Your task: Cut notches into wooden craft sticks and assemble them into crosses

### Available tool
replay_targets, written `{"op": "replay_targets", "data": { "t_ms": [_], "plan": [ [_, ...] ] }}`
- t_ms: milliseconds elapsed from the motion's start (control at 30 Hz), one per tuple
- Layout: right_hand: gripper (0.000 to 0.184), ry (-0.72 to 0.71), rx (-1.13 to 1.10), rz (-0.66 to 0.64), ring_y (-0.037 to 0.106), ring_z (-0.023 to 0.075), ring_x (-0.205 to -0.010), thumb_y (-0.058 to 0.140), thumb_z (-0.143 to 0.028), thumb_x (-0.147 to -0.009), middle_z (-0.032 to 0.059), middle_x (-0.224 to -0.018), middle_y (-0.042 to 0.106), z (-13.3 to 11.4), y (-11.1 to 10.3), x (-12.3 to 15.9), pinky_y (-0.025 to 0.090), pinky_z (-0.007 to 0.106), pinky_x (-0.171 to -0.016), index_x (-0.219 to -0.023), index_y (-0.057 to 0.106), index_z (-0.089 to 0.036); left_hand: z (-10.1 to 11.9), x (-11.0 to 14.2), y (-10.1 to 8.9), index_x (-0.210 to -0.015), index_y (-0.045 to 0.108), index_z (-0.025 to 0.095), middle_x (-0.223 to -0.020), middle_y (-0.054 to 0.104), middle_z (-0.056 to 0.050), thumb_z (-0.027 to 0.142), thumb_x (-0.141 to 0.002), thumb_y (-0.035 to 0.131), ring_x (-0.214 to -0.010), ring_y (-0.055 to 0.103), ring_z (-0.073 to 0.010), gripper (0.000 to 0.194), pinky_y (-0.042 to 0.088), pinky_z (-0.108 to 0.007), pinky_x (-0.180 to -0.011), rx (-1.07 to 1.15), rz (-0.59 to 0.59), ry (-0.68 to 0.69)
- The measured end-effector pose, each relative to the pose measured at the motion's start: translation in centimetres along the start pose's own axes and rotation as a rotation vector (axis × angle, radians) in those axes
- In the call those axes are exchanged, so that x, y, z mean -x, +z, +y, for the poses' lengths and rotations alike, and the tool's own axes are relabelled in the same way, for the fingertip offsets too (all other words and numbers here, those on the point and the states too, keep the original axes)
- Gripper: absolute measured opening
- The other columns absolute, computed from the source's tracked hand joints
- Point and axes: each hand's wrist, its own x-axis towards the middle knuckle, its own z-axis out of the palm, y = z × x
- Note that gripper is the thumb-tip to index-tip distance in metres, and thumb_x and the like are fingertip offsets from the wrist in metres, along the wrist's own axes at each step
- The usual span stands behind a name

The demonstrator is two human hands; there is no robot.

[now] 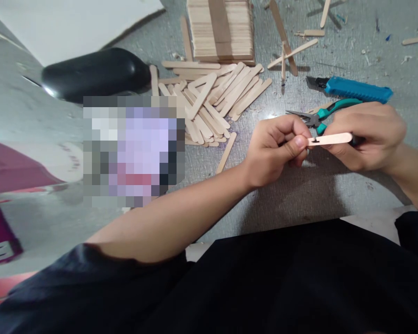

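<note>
My left hand (277, 148) pinches one end of a wooden craft stick (334, 138) between thumb and fingers. The stick points right, with a small dark notch or gap near the pinched end. Beside its rounded far end, my right hand (367, 134) is closed in a fist. Something dark shows at that fist, mostly hidden by the fingers and the stick, so I cannot tell its kind. Just behind both hands lie needle-nose pliers (313, 120) with green handles, partly covered by my right hand. A blue utility knife (358, 88) lies beyond them, blade out.
Loose craft sticks (212, 99) lie in a heap left of my hands. Behind them is a banded bundle of sticks (198, 32). Crossed sticks (288, 54) lie farther back. A black rounded object (97, 73) and a white sheet (73, 21) are at left, near a blurred-out patch.
</note>
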Motion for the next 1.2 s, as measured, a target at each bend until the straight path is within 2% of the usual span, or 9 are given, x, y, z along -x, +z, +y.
{"op": "replay_targets", "data": {
  "t_ms": [133,233,300,467,667,800,967,1100,1200],
  "plan": [
    [0.012,-0.151,0.139,0.018,0.060,0.0181,-0.058,0.074,-0.043,-0.117,-0.0047,-0.073,0.071,0.5,-0.1,0.1,0.049,0.036,-0.059,-0.112,0.080,-0.034,-0.1,-0.1,0.0,-0.084,0.071,0.023,-0.058,0.064,0.003,0.070,-0.102,0.095,-0.045,0.053,-0.0099,0.056,0.044,-0.025,-0.046,-0.006,0.018,-0.023],
    [0.013,-0.196,0.199,0.014,0.058,0.0188,-0.059,0.074,-0.045,-0.117,-0.0031,-0.076,0.073,0.6,-0.2,0.1,0.048,0.037,-0.061,-0.115,0.081,-0.034,0.0,0.0,0.0,-0.084,0.072,0.022,-0.059,0.064,0.003,0.064,-0.103,0.096,-0.045,0.051,-0.0087,0.052,0.043,-0.024,-0.046,0.020,0.016,-0.015],
    [0.013,-0.183,0.141,-0.012,0.059,0.0178,-0.061,0.076,-0.044,-0.117,-0.0023,-0.077,0.074,0.4,-0.3,-0.1,0.047,0.036,-0.063,-0.112,0.081,-0.033,0.0,0.0,0.0,-0.084,0.072,0.021,-0.059,0.064,0.004,0.062,-0.104,0.096,-0.045,0.050,-0.0080,0.051,0.042,-0.024,-0.046,0.027,0.015,-0.015],
    [0.017,-0.021,-0.112,-0.085,0.059,0.0136,-0.066,0.078,-0.034,-0.117,-0.0033,-0.080,0.072,-0.9,-0.6,-1.0,0.044,0.031,-0.064,-0.101,0.079,-0.028,0.1,0.2,-0.1,-0.084,0.071,0.021,-0.059,0.060,0.005,0.061,-0.103,0.097,-0.046,0.049,-0.0082,0.052,0.041,-0.024,-0.047,0.029,0.016,-0.035],
    [0.027,0.150,-0.336,-0.125,0.051,0.0116,-0.060,0.092,-0.041,-0.110,-0.0047,-0.069,0.063,-1.0,-0.7,-1.3,0.039,0.032,-0.058,-0.090,0.083,-0.026,-0.1,0.3,-0.1,-0.084,0.073,0.020,-0.059,0.061,0.004,0.054,-0.104,0.098,-0.046,0.046,-0.0074,0.047,0.038,-0.023,-0.046,0.048,-0.001,-0.027],
    [0.030,0.239,-0.428,-0.174,0.055,0.0100,-0.058,0.098,-0.049,-0.106,-0.0038,-0.070,0.070,-0.6,-1.1,-1.4,0.037,0.029,-0.054,-0.092,0.087,-0.024,0.0,0.2,-0.2,-0.083,0.074,0.020,-0.060,0.063,0.004,0.054,-0.102,0.100,-0.046,0.046,-0.0078,0.046,0.038,-0.024,-0.046,0.057,-0.026,-0.038],
    [0.036,0.345,-0.503,-0.292,0.057,0.0098,-0.059,0.098,-0.055,-0.106,-0.0037,-0.071,0.073,-0.2,-1.6,-1.6,0.038,0.027,-0.053,-0.089,0.087,-0.024,-0.1,0.2,-0.2,-0.083,0.075,0.020,-0.059,0.060,0.003,0.058,-0.099,0.102,-0.049,0.053,-0.0105,0.049,0.041,-0.026,-0.049,0.041,-0.032,-0.065],
    [0.044,0.454,-0.601,-0.387,0.052,0.0086,-0.057,0.084,-0.057,-0.116,-0.0051,-0.068,0.067,0.2,-1.9,-1.6,0.036,0.025,-0.051,-0.089,0.084,-0.024,-0.1,0.2,-0.2,-0.084,0.076,0.020,-0.059,0.060,0.003,0.061,-0.101,0.100,-0.048,0.052,-0.0101,0.050,0.039,-0.026,-0.048,0.023,-0.057,-0.058],
    [0.036,0.508,-0.686,-0.411,0.051,0.0080,-0.053,0.089,-0.052,-0.114,-0.0060,-0.067,0.067,0.6,-2.1,-1.4,0.033,0.025,-0.048,-0.093,0.083,-0.023,0.2,0.1,-0.2,-0.084,0.076,0.021,-0.059,0.062,0.004,0.060,-0.101,0.100,-0.048,0.050,-0.0090,0.049,0.039,-0.025,-0.049,0.029,-0.044,-0.057]
  ]
}}
